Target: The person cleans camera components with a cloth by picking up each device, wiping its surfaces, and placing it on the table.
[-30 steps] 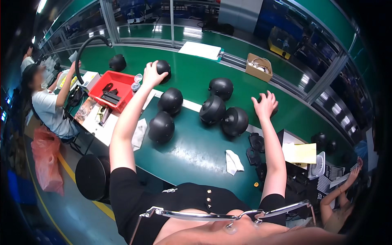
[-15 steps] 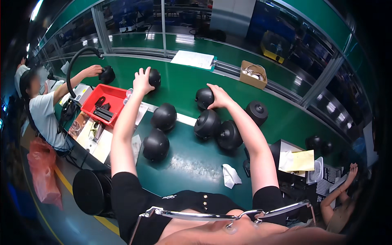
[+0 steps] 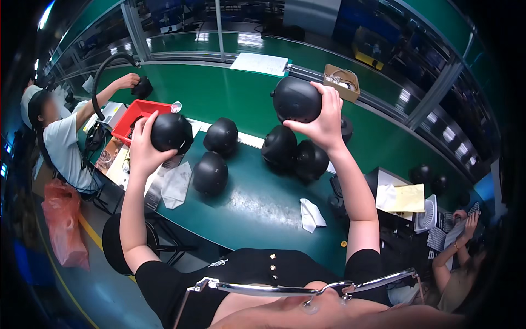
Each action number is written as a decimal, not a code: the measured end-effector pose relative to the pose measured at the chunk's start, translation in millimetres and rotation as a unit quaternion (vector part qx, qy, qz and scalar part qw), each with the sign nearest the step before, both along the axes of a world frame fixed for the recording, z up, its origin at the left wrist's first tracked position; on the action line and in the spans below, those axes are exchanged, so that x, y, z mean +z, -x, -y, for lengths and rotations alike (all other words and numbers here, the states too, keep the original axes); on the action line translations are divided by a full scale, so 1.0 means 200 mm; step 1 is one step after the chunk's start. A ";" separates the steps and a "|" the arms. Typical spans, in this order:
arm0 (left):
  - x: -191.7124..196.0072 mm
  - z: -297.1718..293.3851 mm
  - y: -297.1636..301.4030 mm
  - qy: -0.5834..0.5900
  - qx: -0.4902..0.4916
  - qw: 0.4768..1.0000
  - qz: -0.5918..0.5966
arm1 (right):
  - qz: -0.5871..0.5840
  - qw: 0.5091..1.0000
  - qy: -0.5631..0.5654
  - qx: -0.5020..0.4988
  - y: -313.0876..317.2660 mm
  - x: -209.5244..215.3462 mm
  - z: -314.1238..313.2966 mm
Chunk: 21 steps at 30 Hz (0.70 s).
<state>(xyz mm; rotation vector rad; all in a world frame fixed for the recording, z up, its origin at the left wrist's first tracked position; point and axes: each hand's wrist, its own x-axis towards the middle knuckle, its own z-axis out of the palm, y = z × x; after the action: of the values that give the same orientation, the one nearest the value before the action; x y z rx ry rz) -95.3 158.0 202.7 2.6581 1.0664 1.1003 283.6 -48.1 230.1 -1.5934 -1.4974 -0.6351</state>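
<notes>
My left hand grips a round black housing from its left side, thumb underneath, held up near the red bin. Higher and to the right, my right hand is closed round another round black housing, fingers over its right side and thumb below. Between my arms, a black housing and a second one rest on the table's left part. Right of them stand two more, one black housing touching another housing. Part of a further housing shows behind my right wrist.
A red bin holding dark parts stands at the left, beside a co-worker reaching for a black housing. White cloths lie on the green table. Farther back are a clipboard and a cardboard box. Another person's hands show at right.
Both hands have lifted their black housings off the green surface and drawn them closer. My left hand has moved left and nearer; the right one has come up and to the right.
</notes>
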 end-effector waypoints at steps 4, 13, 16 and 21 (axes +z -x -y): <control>-0.12 0.08 0.13 0.026 0.052 0.998 -0.013 | -0.019 1.000 0.004 0.017 0.16 0.04 0.26; -0.30 0.21 0.17 0.048 0.063 0.996 -0.047 | -0.013 0.998 0.025 0.057 0.26 -0.08 0.53; -0.37 0.21 0.17 0.056 0.076 0.993 -0.069 | -0.031 0.996 0.045 0.066 0.28 -0.09 0.58; -0.47 0.21 0.19 0.074 0.056 0.990 -0.109 | -0.238 0.950 0.111 0.169 0.29 -0.14 0.66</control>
<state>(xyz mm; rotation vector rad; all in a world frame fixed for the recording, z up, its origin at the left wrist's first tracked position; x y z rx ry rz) -134.2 115.9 107.8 2.6719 1.2946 0.7243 224.9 -179.6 201.9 -1.4667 -1.4495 0.1143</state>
